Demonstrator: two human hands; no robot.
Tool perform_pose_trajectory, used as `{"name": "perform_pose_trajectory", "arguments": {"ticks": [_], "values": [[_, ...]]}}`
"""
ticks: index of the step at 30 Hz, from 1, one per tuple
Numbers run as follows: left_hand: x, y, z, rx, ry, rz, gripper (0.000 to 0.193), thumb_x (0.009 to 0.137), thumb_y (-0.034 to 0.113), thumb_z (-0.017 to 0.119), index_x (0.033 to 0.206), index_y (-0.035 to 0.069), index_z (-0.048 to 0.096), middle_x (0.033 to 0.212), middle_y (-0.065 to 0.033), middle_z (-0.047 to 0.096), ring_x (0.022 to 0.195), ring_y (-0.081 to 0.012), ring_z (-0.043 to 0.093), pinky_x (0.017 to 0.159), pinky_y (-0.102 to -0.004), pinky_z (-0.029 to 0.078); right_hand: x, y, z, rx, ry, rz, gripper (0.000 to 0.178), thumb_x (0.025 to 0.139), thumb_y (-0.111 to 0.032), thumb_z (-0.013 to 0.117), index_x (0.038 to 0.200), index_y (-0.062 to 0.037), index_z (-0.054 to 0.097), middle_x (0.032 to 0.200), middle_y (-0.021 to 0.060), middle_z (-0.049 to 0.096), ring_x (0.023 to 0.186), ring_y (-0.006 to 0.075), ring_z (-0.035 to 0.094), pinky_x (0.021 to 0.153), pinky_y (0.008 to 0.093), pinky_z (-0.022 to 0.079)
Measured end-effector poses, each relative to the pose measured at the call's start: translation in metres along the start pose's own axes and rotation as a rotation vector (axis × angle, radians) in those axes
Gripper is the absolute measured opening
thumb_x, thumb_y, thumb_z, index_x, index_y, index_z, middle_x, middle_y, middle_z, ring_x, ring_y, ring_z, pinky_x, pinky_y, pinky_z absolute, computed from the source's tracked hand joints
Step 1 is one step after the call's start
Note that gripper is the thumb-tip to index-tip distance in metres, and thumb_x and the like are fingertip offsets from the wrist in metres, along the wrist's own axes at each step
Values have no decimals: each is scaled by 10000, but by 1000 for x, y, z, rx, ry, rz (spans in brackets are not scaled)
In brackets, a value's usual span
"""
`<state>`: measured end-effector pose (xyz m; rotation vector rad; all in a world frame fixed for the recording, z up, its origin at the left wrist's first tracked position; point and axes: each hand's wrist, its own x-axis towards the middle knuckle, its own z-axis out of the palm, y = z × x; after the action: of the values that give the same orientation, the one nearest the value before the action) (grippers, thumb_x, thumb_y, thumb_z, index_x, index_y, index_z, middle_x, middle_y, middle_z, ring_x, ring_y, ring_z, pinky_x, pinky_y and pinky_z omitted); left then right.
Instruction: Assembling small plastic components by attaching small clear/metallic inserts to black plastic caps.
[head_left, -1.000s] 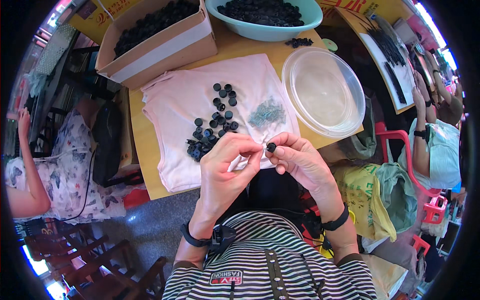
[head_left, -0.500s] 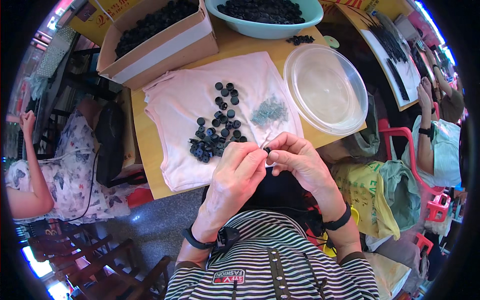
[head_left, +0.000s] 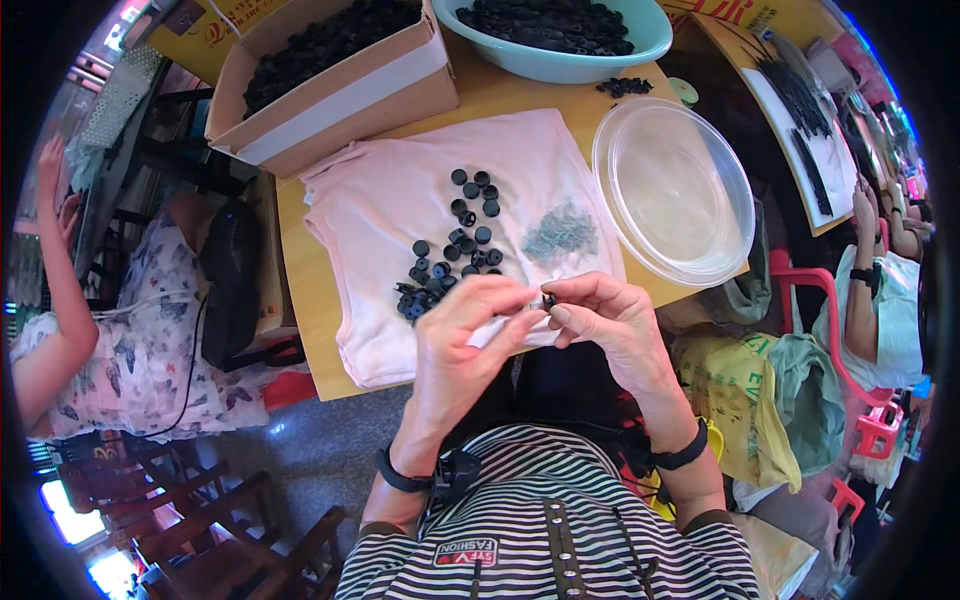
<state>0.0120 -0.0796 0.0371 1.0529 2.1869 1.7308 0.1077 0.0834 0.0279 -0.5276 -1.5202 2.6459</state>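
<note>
My right hand [head_left: 615, 318] pinches a small black plastic part [head_left: 549, 300] between thumb and fingertips, just over the near edge of a pale pink cloth [head_left: 380, 190]. Fingertips of my left hand [head_left: 465, 325] are curled close against its left side, where something tiny and silvery shows; I cannot make out exactly what they grip. Ahead of my left hand lie several round black caps [head_left: 471, 190] and a cluster of black parts [head_left: 412, 302] on the cloth. A heap of small silvery-clear pieces, perhaps springs [head_left: 562, 232], lies beyond my right hand.
A cardboard box [head_left: 350, 95] and a pale green basin [head_left: 560, 66], both full of black parts, stand at the back. A clear round plastic lid [head_left: 675, 190] rests on the table's right. People sit at left and right; a red plastic chair [head_left: 830, 320] is at right.
My left hand's fingers have loosened and spread slightly from the black part, baring a silvery bit. The whole view has shifted a little, with the table appearing further right.
</note>
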Motion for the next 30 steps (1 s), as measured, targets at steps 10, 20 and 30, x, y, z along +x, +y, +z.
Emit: {"name": "perform_pose_trajectory", "arguments": {"ticks": [10, 20, 30], "values": [[28, -40, -50, 656, 102, -169, 220, 812, 70, 673, 1024, 11, 673, 966, -85, 643, 874, -215, 614, 788, -301, 467, 8, 4, 2, -20, 24, 39, 251, 875, -93, 673, 1105, -3, 626, 965, 47, 655, 757, 84, 624, 677, 220, 537], [25, -27, -45, -9, 139, -305, 212, 846, 11, 652, 1056, -9, 656, 945, -60, 652, 820, -120, 618, 742, -244, 491, 9, -5, 11, 60, 10, -66, 228, 884, -74, 660, 1094, 7, 623, 980, 52, 654, 736, 83, 615, 698, 215, 513], [-5, 0, -1, -745, 56, -210, 266, 855, -90, 605, 1117, -39, 603, 1049, -94, 634, 917, -164, 658, 838, -272, 533, -4, -8, 16, 183, -11, -130, 233, 909, -127, 645, 1104, 0, 642, 915, 59, 677, 739, 90, 645, 690, 209, 520]]}}
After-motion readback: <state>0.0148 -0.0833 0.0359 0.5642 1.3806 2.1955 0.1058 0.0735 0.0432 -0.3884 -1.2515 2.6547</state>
